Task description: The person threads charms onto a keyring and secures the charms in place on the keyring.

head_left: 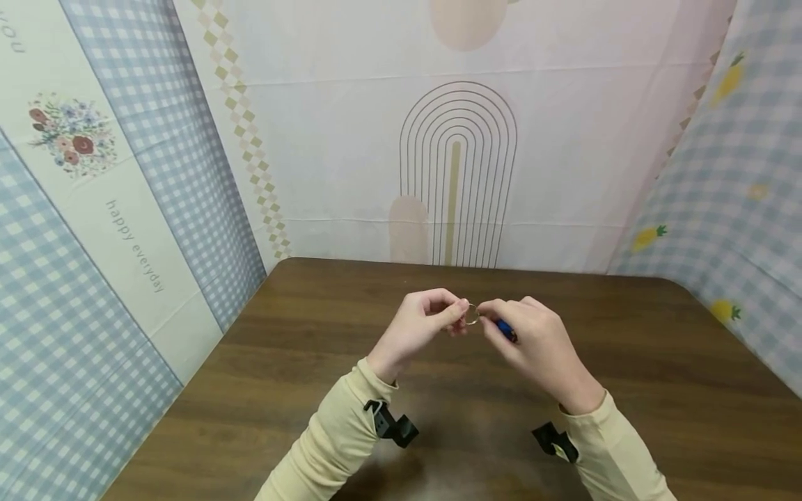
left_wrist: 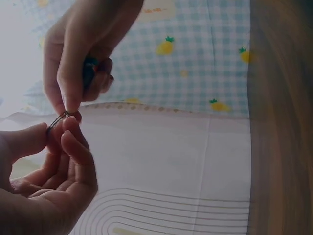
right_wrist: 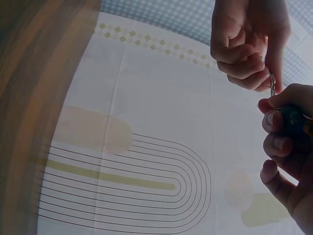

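A thin metal key ring (head_left: 473, 314) spans the small gap between my two hands above the table. My left hand (head_left: 427, 321) pinches its left side between thumb and fingers. The right hand (head_left: 528, 337) pinches the opposite side with thumb and forefinger. Tucked in the right palm is a small blue object (head_left: 506, 330), mostly covered by the fingers; in the right wrist view this dark blue-green piece (right_wrist: 292, 120) shows a bit of orange at its edge. Seen from the left wrist, the ring (left_wrist: 57, 120) appears nearly edge-on, its doubled wire showing.
Below the hands lies a brown wooden table (head_left: 288, 390) with rounded far corners. A white patterned cloth (head_left: 338, 153) hangs behind it. Blue checked cloths hang at the left (head_left: 156, 83) and right (head_left: 752, 229). Each sleeve carries a black wrist camera, left (head_left: 391, 423) and right (head_left: 555, 442).
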`<state>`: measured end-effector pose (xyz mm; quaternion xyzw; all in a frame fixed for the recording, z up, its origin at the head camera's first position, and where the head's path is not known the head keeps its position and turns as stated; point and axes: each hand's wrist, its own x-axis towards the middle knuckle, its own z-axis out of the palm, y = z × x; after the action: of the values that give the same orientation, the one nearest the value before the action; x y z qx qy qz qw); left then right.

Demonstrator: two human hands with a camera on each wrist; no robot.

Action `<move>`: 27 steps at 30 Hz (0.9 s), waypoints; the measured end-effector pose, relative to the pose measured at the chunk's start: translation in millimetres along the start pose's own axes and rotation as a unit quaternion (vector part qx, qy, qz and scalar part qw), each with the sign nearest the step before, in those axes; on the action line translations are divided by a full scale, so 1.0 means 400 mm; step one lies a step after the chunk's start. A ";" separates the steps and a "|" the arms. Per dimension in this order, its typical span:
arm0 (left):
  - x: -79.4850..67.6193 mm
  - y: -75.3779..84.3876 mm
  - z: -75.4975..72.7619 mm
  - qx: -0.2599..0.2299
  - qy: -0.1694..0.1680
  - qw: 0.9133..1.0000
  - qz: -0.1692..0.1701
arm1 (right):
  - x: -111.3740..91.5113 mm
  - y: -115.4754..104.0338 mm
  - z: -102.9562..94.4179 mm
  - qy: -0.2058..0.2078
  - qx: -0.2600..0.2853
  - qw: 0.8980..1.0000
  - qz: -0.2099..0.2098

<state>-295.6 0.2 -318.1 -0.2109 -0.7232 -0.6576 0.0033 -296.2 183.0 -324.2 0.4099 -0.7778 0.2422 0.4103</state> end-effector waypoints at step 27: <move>-0.017 0.014 -0.006 -0.038 -0.008 0.999 0.020 | 0.000 -0.028 -0.016 0.005 0.110 0.994 0.013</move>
<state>-288.4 -4.0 -314.4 -0.2310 -0.6931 -0.6828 0.0027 -283.8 181.4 -320.3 0.4412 -0.7497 0.3333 0.3636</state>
